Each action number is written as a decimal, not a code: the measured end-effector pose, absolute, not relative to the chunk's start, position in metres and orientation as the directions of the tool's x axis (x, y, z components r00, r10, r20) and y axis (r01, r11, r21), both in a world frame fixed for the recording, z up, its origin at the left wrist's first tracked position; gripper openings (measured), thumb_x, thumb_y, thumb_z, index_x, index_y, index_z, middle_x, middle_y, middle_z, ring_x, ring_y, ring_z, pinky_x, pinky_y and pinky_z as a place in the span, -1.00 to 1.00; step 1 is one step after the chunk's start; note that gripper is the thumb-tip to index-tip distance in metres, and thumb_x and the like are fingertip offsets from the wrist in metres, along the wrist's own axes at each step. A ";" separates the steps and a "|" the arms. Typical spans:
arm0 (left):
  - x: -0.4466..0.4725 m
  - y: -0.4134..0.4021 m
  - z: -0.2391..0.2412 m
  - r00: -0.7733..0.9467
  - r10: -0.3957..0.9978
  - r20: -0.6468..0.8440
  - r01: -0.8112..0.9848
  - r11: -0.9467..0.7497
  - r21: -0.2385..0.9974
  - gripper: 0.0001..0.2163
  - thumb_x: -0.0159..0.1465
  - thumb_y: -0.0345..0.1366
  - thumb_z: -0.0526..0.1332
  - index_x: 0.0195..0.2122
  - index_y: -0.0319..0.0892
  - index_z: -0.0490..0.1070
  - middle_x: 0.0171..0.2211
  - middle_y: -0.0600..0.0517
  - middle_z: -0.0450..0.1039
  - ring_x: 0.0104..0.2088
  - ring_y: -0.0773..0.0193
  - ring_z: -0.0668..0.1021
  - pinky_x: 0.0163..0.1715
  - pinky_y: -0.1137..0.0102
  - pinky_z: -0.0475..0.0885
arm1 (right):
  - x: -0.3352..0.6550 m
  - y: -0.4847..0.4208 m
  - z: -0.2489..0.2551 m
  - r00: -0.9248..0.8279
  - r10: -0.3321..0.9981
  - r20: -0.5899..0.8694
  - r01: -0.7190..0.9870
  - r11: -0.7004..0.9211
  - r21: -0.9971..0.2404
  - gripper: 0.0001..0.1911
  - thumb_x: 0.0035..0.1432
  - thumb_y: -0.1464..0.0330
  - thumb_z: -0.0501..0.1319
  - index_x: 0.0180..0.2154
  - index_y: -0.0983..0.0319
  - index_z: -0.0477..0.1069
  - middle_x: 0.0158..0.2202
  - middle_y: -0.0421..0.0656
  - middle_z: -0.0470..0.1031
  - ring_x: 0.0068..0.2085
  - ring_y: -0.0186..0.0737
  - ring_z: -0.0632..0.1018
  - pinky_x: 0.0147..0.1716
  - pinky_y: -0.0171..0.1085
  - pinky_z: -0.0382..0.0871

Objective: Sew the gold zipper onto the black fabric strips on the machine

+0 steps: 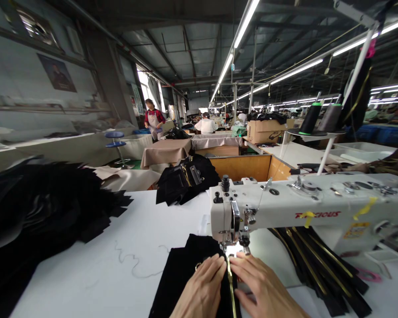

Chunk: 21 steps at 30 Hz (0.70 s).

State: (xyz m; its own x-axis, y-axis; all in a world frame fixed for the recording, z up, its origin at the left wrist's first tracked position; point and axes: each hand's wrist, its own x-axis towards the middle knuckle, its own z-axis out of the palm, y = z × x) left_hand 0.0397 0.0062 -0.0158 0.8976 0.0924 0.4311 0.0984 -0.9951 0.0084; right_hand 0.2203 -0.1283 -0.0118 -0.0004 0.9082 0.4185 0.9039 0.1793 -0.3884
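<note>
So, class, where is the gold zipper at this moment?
In the head view, the gold zipper runs bottom centre between the left hand and right hand, on black fabric under the sewing machine.

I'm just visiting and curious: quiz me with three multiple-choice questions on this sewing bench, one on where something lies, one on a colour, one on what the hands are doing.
1. Where does the big heap of cut black pieces lie on the white table?
A. left of the sewing machine
B. on top of the machine
C. under the hands

2. What colour is the zipper running between the hands?
A. red
B. gold
C. white

3. How are the left hand and right hand placed?
A. raised in the air
B. gripping scissors
C. flat on the black fabric

Answers: 1 A, the heap fills the table's left side, away from the sewing machine. 2 B, its strip shines gold. 3 C, both palms press the cloth beside the needle.
</note>
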 end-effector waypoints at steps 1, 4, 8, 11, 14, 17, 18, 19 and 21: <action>0.040 0.007 -0.015 0.898 0.085 0.432 0.087 -0.996 0.015 -0.45 0.21 -0.58 0.00 0.26 -0.25 0.19 0.14 -0.10 0.42 0.16 0.16 0.46 0.17 0.28 0.41 | 0.221 -0.128 -0.013 -0.002 0.904 0.428 0.908 0.181 -0.379 -0.50 0.10 0.50 0.23 0.11 0.25 0.42 0.11 -0.08 0.49 0.14 -0.04 0.47 0.19 -0.18 0.37; 0.042 0.010 -0.016 0.899 0.040 0.436 0.029 -0.999 0.032 -0.43 0.19 -0.59 0.01 0.26 -0.26 0.16 0.14 -0.12 0.41 0.16 0.18 0.46 0.20 0.32 0.37 | 0.222 -0.127 -0.015 -0.023 0.883 0.469 0.914 0.208 -0.347 -0.54 0.07 0.52 0.22 0.05 0.25 0.45 0.08 -0.09 0.51 0.10 -0.06 0.50 0.16 -0.21 0.39; 0.043 0.014 -0.018 0.900 0.018 0.435 0.003 -0.999 0.034 -0.42 0.18 -0.61 0.00 0.26 -0.29 0.14 0.14 -0.14 0.40 0.17 0.18 0.45 0.20 0.33 0.36 | 0.224 -0.125 -0.018 -0.049 0.867 0.496 0.926 0.226 -0.303 -0.57 0.04 0.54 0.22 0.00 0.26 0.47 0.04 -0.10 0.53 0.06 -0.07 0.52 0.12 -0.24 0.42; 0.043 0.014 -0.016 0.903 0.034 0.428 0.012 -0.998 0.054 -0.40 0.21 -0.60 -0.01 0.31 -0.27 0.09 0.16 -0.15 0.38 0.20 0.16 0.42 0.21 0.30 0.36 | 0.225 -0.125 -0.019 -0.052 0.862 0.504 0.937 0.217 -0.274 -0.50 0.03 0.55 0.20 0.06 0.26 0.45 0.06 -0.12 0.52 0.06 -0.06 0.53 0.10 -0.22 0.44; 0.043 0.013 -0.014 0.901 0.018 0.434 -0.008 -0.998 0.059 -0.36 0.19 -0.61 -0.01 0.33 -0.25 0.03 0.16 -0.13 0.38 0.19 0.15 0.43 0.20 0.28 0.37 | 0.226 -0.125 -0.019 -0.076 0.861 0.504 0.941 0.229 -0.250 -0.49 0.02 0.54 0.20 0.06 0.26 0.45 0.07 -0.14 0.52 0.05 -0.05 0.54 0.08 -0.23 0.46; 0.043 0.012 -0.009 0.896 0.018 0.443 -0.001 -0.999 0.041 -0.37 0.19 -0.61 -0.02 0.33 -0.26 0.03 0.13 -0.13 0.41 0.16 0.17 0.46 0.18 0.29 0.40 | 0.225 -0.126 -0.017 -0.088 0.874 0.479 0.953 0.213 -0.215 -0.49 0.03 0.54 0.19 0.07 0.26 0.46 0.09 -0.14 0.51 0.06 -0.03 0.54 0.08 -0.20 0.47; 0.043 0.011 -0.007 0.899 0.025 0.437 0.006 -0.999 0.045 -0.38 0.21 -0.60 -0.02 0.33 -0.26 0.03 0.13 -0.13 0.41 0.16 0.18 0.46 0.18 0.30 0.40 | 0.224 -0.126 -0.016 -0.089 0.882 0.463 0.959 0.201 -0.198 -0.48 0.04 0.54 0.18 0.08 0.27 0.45 0.10 -0.14 0.50 0.06 -0.02 0.54 0.08 -0.17 0.48; 0.044 0.011 -0.003 0.902 0.032 0.430 0.011 -0.999 0.052 -0.41 0.24 -0.59 -0.02 0.33 -0.25 0.03 0.13 -0.13 0.40 0.16 0.19 0.46 0.18 0.31 0.39 | 0.224 -0.126 -0.015 -0.089 0.890 0.447 0.965 0.188 -0.181 -0.48 0.06 0.54 0.18 0.10 0.28 0.44 0.12 -0.13 0.48 0.07 0.00 0.53 0.08 -0.14 0.48; 0.045 0.009 0.003 0.909 0.039 0.416 0.010 -0.997 0.073 -0.45 0.28 -0.57 -0.02 0.32 -0.25 0.04 0.15 -0.13 0.39 0.16 0.21 0.45 0.20 0.32 0.37 | 0.222 -0.126 -0.012 -0.091 0.904 0.417 0.973 0.169 -0.154 -0.49 0.10 0.52 0.18 0.12 0.29 0.41 0.15 -0.10 0.46 0.09 0.03 0.52 0.08 -0.10 0.49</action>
State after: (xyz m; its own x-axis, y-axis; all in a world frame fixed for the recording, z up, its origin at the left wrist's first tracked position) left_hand 0.0449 0.0094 0.0034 0.9087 0.0390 0.4155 0.0095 -0.9973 0.0727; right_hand 0.2223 -0.1258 -0.0123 -0.0911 0.9044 0.4169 0.9735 0.1691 -0.1541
